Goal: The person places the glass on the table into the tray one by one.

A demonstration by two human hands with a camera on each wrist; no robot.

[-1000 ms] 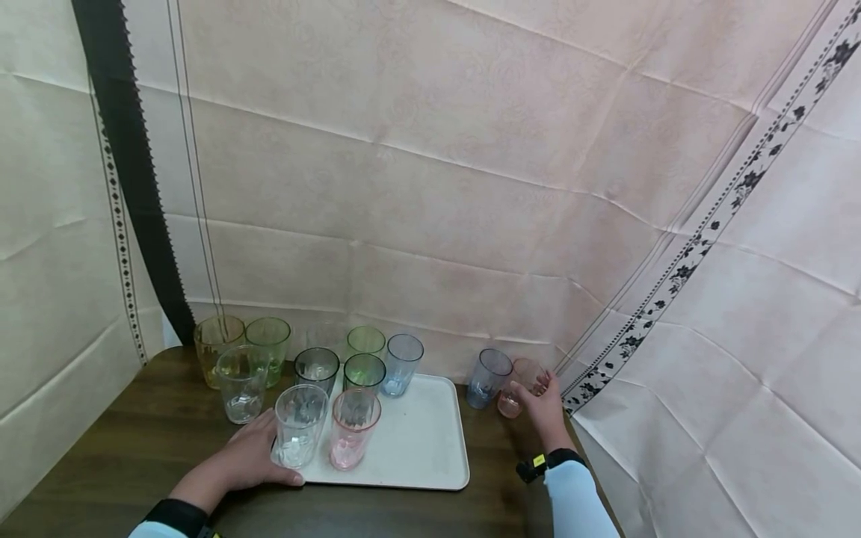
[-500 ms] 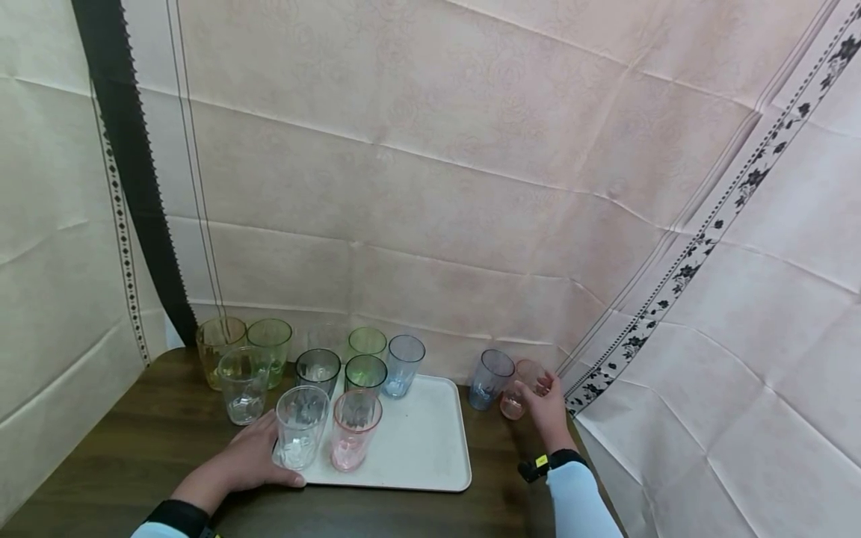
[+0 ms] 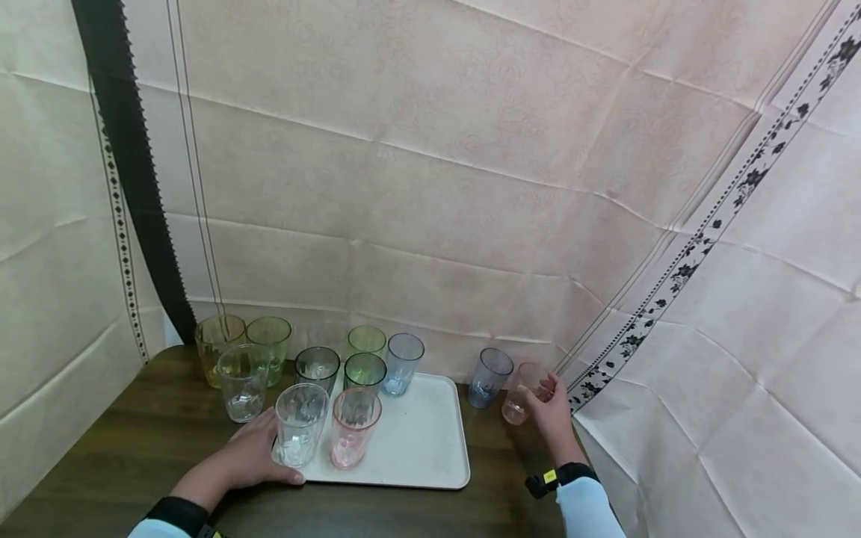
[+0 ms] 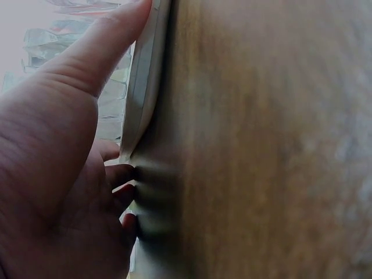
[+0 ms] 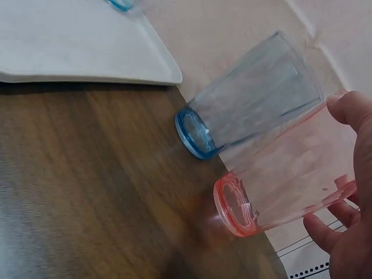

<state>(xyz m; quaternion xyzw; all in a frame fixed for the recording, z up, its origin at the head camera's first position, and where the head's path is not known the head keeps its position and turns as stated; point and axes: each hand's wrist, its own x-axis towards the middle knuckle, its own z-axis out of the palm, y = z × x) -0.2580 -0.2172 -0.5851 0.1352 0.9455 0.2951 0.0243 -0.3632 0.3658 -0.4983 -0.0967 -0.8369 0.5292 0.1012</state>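
In the head view my right hand (image 3: 553,412) grips a pink glass (image 3: 521,400) at the right end of the table. The right wrist view has the thumb at its rim and fingers around its far side, with the pink base (image 5: 235,206) close over the wood. Just left of it stands a blue glass (image 3: 486,388), upright. My left hand (image 3: 245,457) holds the white tray (image 3: 424,448) at its near left corner, thumb along the front edge (image 4: 145,75) and fingers along the left side. A clear glass (image 3: 299,430) and another pink glass (image 3: 350,441) stand by that corner on the tray.
Farther back on the tray are a grey glass (image 3: 316,368), green glasses (image 3: 364,371) and a light blue glass (image 3: 401,366). Left of it stand yellow (image 3: 214,359), green (image 3: 274,355) and clear (image 3: 242,388) glasses. Patterned cloth (image 3: 430,187) hangs behind the wooden table (image 3: 114,441).
My right hand has shifted slightly toward me and to the right with the pink glass, widening its gap from the blue glass. The left hand and the tray have stayed in place.
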